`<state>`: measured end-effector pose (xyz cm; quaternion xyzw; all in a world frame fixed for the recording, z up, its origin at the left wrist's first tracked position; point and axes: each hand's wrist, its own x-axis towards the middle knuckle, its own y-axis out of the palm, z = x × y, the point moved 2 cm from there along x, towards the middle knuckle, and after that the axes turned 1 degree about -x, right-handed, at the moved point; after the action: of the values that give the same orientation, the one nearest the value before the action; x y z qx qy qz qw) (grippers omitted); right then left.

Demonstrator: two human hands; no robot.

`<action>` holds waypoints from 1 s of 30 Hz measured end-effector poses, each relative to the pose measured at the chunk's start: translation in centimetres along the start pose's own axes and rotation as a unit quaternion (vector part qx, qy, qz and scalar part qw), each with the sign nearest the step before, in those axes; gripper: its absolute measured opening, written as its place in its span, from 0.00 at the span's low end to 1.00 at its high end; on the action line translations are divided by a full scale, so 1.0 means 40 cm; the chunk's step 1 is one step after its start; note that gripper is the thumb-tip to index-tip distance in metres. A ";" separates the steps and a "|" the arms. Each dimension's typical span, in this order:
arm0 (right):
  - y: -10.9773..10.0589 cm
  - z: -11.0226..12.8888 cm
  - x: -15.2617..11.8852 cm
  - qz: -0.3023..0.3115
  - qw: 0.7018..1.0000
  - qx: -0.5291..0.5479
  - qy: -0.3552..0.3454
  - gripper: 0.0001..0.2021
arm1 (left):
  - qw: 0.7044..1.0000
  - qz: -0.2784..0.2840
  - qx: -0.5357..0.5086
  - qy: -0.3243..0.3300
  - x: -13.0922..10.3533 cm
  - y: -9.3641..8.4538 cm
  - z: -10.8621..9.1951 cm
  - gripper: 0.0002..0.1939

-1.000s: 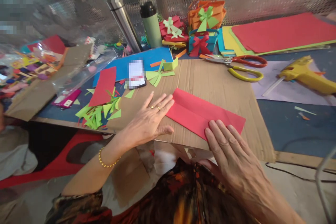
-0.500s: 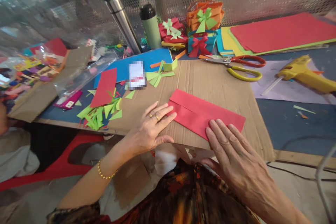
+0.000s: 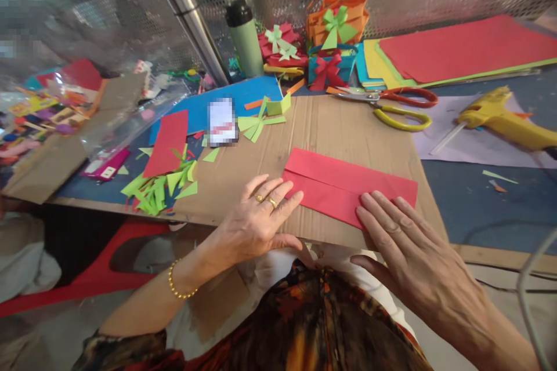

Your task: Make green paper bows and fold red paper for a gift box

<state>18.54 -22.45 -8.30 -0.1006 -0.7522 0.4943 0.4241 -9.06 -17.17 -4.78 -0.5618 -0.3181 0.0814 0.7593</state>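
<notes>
A folded sheet of red paper [image 3: 333,182] lies flat on a piece of brown cardboard [image 3: 243,177], with a lengthwise overlapping edge on its upper face. The fingertips of my left hand [image 3: 261,214] rest at its left end, fingers stretched out. My right hand [image 3: 404,243] lies flat with spread fingers over its lower right part, hiding some of that edge. Neither hand grips anything. Beyond the paper, scissors [image 3: 383,101] with one red and one yellow handle lie across the cardboard's far edge.
A yellow glue gun [image 3: 496,119] rests at the right on pale purple paper. Green paper scraps [image 3: 156,188] and a red strip [image 3: 167,142] lie at the left. Behind stand a green bottle [image 3: 246,40], small paper baskets [image 3: 333,69] and stacked coloured sheets [image 3: 461,49].
The red paper has shifted slightly to the right and turned a little straighter. Both my hands have moved right with it, still outstretched on the paper.
</notes>
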 end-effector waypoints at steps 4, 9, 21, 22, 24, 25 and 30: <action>0.001 0.000 -0.001 -0.010 1.000 0.002 -0.003 0.28 | 1.000 0.016 0.002 -0.008 -0.008 0.001 -0.005 0.42; 0.002 -0.006 -0.001 -0.017 1.000 0.004 -0.010 0.27 | 0.999 0.033 0.000 -0.015 -0.016 0.006 -0.008 0.43; 0.002 -0.003 0.003 -0.015 1.000 -0.001 -0.004 0.26 | 0.999 0.035 0.028 0.002 0.008 0.018 -0.030 0.52; 0.001 -0.004 0.003 -0.014 1.000 -0.002 -0.004 0.26 | 0.999 0.039 0.027 0.003 0.015 0.020 -0.035 0.53; 0.001 -0.004 0.003 -0.013 1.000 -0.003 -0.003 0.26 | 0.999 0.046 0.024 -0.001 0.026 0.027 -0.046 0.54; 0.001 -0.004 0.003 -0.011 1.000 -0.005 -0.003 0.27 | 0.999 0.047 0.022 -0.003 0.030 0.031 -0.051 0.54; 0.001 -0.005 0.004 -0.006 1.000 -0.009 -0.005 0.26 | 0.999 0.042 0.019 -0.011 0.036 0.044 -0.060 0.54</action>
<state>18.57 -22.21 -8.22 -0.0976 -0.7591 0.4859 0.4222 -6.13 -17.78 -6.20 -0.5596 -0.3012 0.1255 0.7618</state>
